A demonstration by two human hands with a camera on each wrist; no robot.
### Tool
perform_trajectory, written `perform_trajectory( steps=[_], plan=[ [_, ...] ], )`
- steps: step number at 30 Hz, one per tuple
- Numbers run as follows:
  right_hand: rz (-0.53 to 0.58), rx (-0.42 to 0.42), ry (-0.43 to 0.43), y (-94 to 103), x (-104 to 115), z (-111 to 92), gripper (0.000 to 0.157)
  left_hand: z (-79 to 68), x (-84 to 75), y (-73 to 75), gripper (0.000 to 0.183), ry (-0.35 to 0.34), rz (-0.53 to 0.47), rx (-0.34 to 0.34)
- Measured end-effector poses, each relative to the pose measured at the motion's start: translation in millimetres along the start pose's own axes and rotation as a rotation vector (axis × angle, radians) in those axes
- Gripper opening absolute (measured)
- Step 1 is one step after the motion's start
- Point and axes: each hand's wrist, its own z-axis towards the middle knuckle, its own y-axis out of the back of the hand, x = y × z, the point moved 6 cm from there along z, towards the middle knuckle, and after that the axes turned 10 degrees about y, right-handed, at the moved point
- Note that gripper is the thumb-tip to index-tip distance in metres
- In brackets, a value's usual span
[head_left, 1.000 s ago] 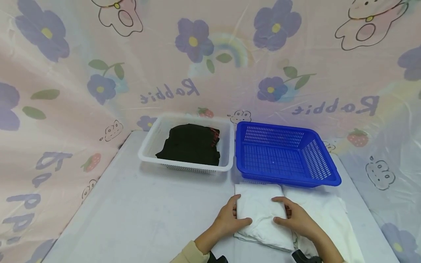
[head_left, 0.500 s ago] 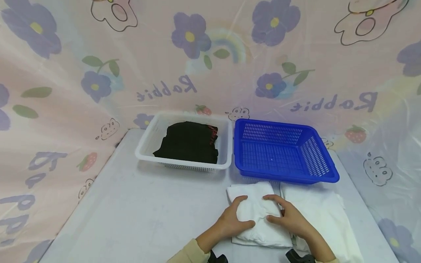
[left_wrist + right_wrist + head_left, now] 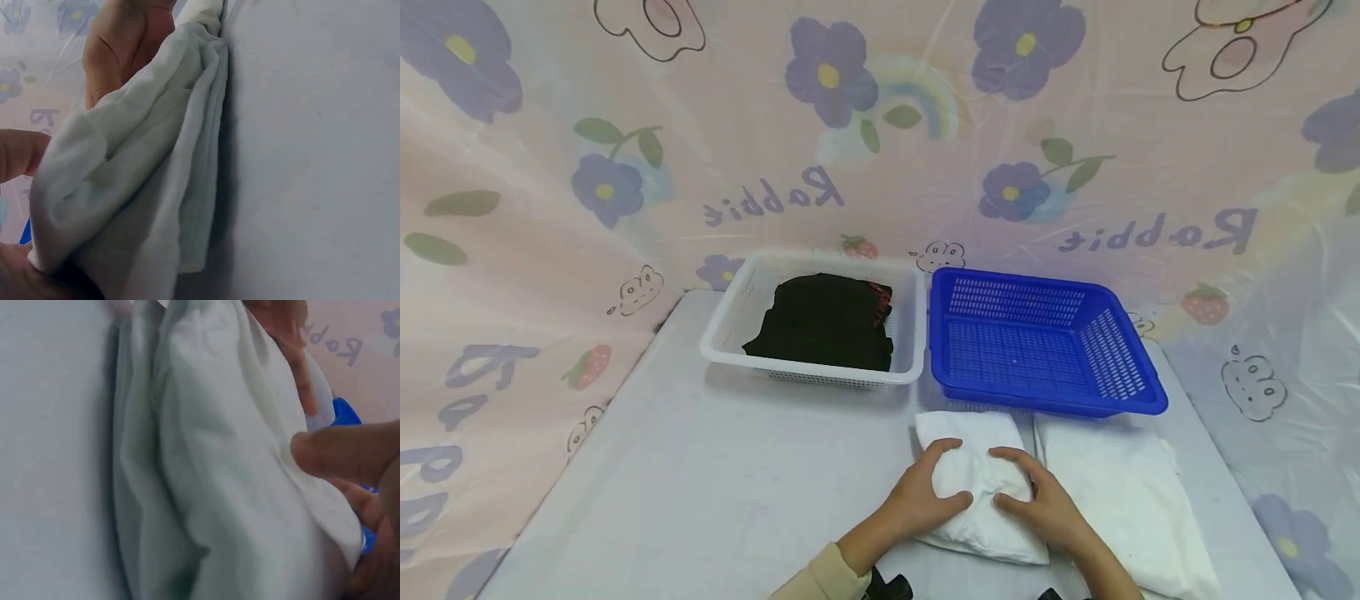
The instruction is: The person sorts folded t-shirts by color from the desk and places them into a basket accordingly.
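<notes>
A folded white garment [image 3: 981, 467] lies in front of the blue basket, held from both sides. My left hand [image 3: 921, 498] grips its left side, thumb on top and fingertips at the far part. From the right, my right hand [image 3: 1045, 504] grips it the same way, and the cloth puckers between the two thumbs. The left wrist view shows the garment's stacked, loose layers [image 3: 144, 156] beside the table surface. In the right wrist view the thumb [image 3: 350, 453] presses into the cloth. Whether the garment is off the table I cannot tell.
A second white garment [image 3: 1127, 500] lies flat on the table [image 3: 737, 475] to the right. Behind stand a white basket [image 3: 718, 337] holding a folded black garment [image 3: 823, 321] and a blue basket [image 3: 1052, 404] with nothing in it. A patterned curtain [image 3: 880, 192] hangs behind.
Both hands have drawn closer together, bunching the top of the white garment. The garment has shifted slightly left, away from the second white one. The head view has shifted a little.
</notes>
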Motion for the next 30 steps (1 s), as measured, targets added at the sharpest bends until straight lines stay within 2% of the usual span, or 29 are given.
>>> perform_trajectory(
  steps=[3,5,10,15,20,24,30],
  plan=[
    [-0.119,-0.037,0.038,0.9,5.8,-3.9,0.063,-2.6,-1.8,1.1,0.065,-0.028,0.019,0.006],
    [-0.149,-0.046,0.052,1.6,9.4,-7.3,0.065,-4.4,-1.9,1.4,0.064,-0.040,0.025,0.016],
    [-0.141,-0.064,0.059,5.7,15.6,-16.6,0.072,-9.5,-5.5,3.6,0.062,-0.080,0.012,0.058],
    [-0.162,-0.077,0.115,8.2,26.7,-24.7,0.076,-16.2,-13.9,10.1,0.063,-0.129,0.006,0.075],
    [-0.232,-0.106,0.202,9.9,42.2,-30.1,0.082,-20.9,-18.3,17.5,0.066,-0.136,-0.010,0.085],
    [-0.226,-0.118,0.258,9.2,54.1,-32.7,0.081,-28.3,-20.6,26.5,0.072,-0.139,-0.030,0.086],
    [-0.122,-0.129,0.311,8.6,68.4,-33.6,0.075,-40.5,-23.5,40.1,0.073,-0.129,-0.110,0.078]
  ],
)
